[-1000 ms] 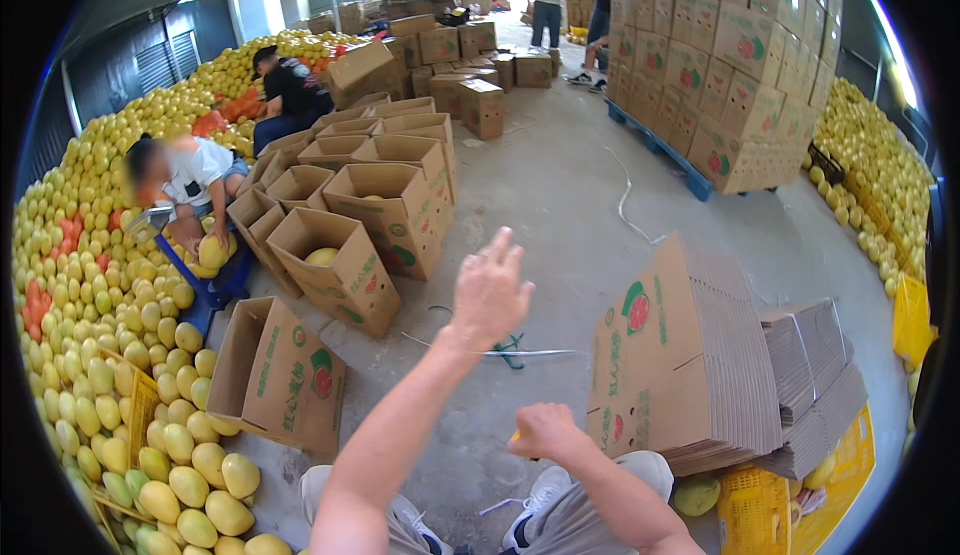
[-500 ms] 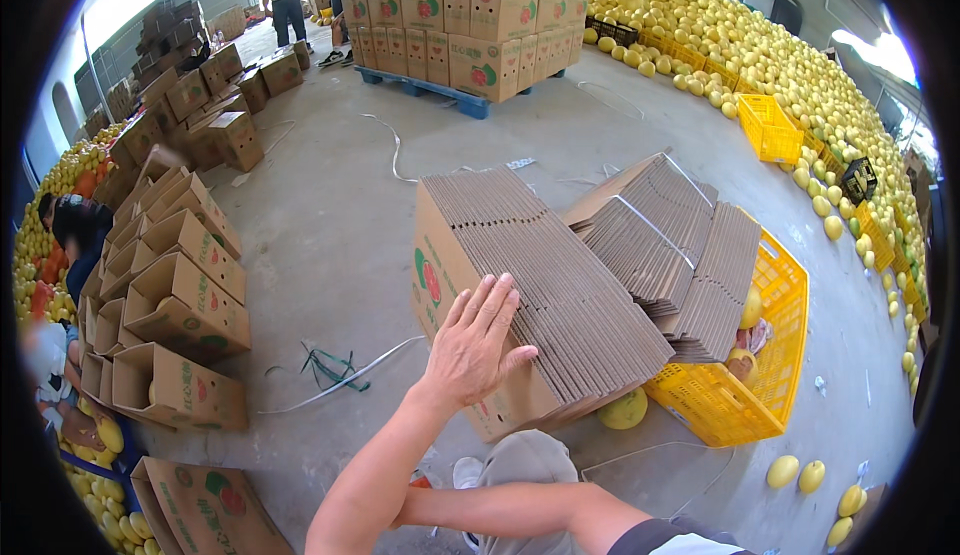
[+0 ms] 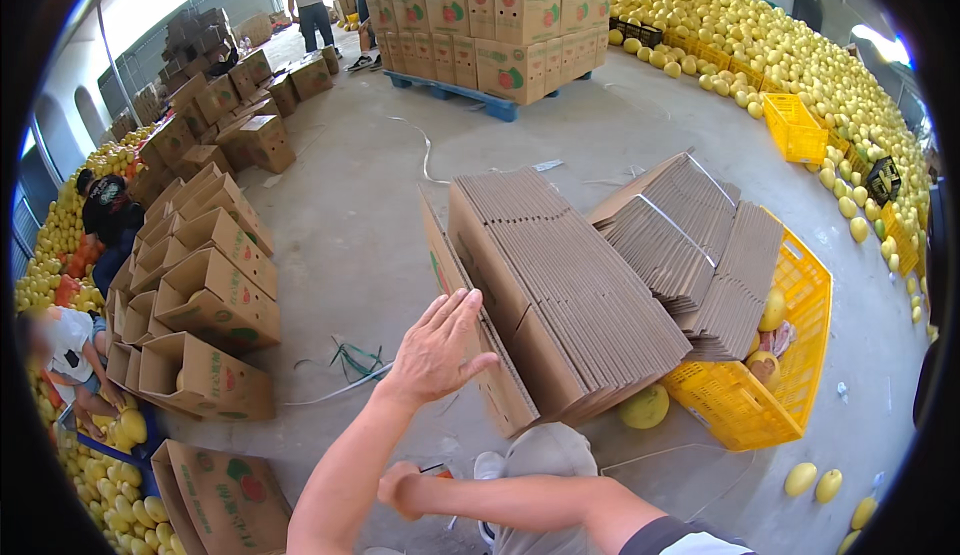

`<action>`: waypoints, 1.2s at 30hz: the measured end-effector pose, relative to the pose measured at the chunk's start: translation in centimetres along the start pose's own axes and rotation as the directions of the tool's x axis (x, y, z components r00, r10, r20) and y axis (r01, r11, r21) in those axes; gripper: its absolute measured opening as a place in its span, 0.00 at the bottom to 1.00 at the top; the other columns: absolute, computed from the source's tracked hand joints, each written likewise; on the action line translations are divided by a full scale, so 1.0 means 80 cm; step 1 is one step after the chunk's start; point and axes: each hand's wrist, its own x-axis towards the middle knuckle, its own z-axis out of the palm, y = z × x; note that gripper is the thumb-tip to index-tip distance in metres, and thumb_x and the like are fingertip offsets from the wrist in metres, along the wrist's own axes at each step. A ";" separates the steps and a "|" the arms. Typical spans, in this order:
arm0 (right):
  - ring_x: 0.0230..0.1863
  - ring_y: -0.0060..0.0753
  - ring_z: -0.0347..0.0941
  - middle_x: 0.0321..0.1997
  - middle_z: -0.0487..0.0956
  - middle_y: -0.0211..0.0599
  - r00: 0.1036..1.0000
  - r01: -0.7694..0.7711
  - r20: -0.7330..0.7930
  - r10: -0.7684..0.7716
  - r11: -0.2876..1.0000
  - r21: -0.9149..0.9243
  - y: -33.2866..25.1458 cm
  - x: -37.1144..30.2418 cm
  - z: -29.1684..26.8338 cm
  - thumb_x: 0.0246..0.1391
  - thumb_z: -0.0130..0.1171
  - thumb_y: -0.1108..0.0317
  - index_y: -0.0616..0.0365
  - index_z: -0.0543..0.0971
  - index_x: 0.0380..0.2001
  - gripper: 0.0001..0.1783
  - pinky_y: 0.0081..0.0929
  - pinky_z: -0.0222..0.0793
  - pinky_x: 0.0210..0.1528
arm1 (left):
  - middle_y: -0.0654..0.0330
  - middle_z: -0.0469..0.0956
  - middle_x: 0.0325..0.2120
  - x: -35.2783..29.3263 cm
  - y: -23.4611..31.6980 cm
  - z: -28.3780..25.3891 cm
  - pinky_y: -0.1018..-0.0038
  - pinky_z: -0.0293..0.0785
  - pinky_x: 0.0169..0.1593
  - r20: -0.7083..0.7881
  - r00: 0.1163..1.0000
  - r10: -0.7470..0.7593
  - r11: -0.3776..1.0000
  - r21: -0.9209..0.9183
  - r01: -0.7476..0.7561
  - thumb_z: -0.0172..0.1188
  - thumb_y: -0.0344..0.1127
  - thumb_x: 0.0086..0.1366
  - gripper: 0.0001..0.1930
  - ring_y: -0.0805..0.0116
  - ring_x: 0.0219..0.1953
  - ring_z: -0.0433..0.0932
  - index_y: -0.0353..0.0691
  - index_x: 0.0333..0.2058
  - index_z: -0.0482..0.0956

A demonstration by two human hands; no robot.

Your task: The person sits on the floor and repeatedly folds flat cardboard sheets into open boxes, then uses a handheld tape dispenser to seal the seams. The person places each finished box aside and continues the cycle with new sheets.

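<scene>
- Flat-folded carton (image 3: 505,387): stands on edge, tilted, at the left side of the stack of folded cartons (image 3: 575,280), a narrow gap between the 2.
- Left hand (image 3: 432,353): fingers straight and close together, thumb spread; lies over the carton's near part. Cannot tell whether fingertips hook behind its edge.
- Right hand (image 3: 402,488): curled, low, below the left forearm. Something orange shows beside it; cannot tell whether it is held.
- Handling (judged): light, stiff corrugated board, weaker at the creases; dry, little slip; corners would crush before tearing.
- Hold (judged): upper edge near mid-length, thumb on the outer face, fingers behind.
- Print: small green and red patches on the flat carton, too foreshortened to read. Open carton (image 3: 235,500), lower left, bears green lettering and a red-and-green fruit picture.
</scene>
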 end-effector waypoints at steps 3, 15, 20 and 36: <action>0.54 0.39 0.83 0.53 0.86 0.36 0.999 0.030 -0.023 -0.032 0.996 -0.081 0.000 0.005 0.011 0.46 0.71 0.66 0.52 0.86 0.49 0.23 0.40 0.82 0.49 | 0.51 0.70 0.65 -0.012 -0.009 -0.010 0.54 0.61 0.73 0.025 1.000 -0.008 0.991 0.136 0.005 0.73 0.39 0.57 0.40 0.50 0.69 0.67 0.37 0.66 0.68; 0.41 0.48 0.85 0.38 0.86 0.49 0.943 0.277 -0.199 -0.266 0.960 0.028 -0.007 -0.006 0.001 0.41 0.70 0.61 0.59 0.88 0.35 0.17 0.43 0.80 0.43 | 0.62 0.77 0.28 -0.055 -0.076 -0.170 0.56 0.68 0.66 0.307 0.950 0.057 0.901 0.394 -0.181 0.66 0.34 0.58 0.04 0.61 0.40 0.81 0.45 0.29 0.80; 0.40 0.56 0.84 0.35 0.86 0.54 0.920 0.339 -0.301 -0.251 0.895 0.290 -0.023 -0.014 -0.015 0.50 0.62 0.36 0.65 0.87 0.29 0.35 0.49 0.78 0.43 | 0.53 0.77 0.26 -0.117 -0.050 -0.267 0.54 0.75 0.42 0.230 0.892 -0.389 0.885 0.363 0.292 0.65 0.36 0.62 0.11 0.48 0.34 0.80 0.39 0.26 0.75; 0.45 0.55 0.82 0.35 0.85 0.52 0.972 0.130 -0.236 0.006 0.820 0.557 0.025 0.031 -0.090 0.45 0.30 0.05 0.63 0.86 0.24 0.64 0.49 0.75 0.50 | 0.54 0.79 0.38 -0.318 0.001 -0.172 0.71 0.80 0.35 0.300 0.155 -0.941 0.003 -0.452 0.892 0.62 0.72 0.63 0.43 0.69 0.36 0.80 0.29 0.49 0.77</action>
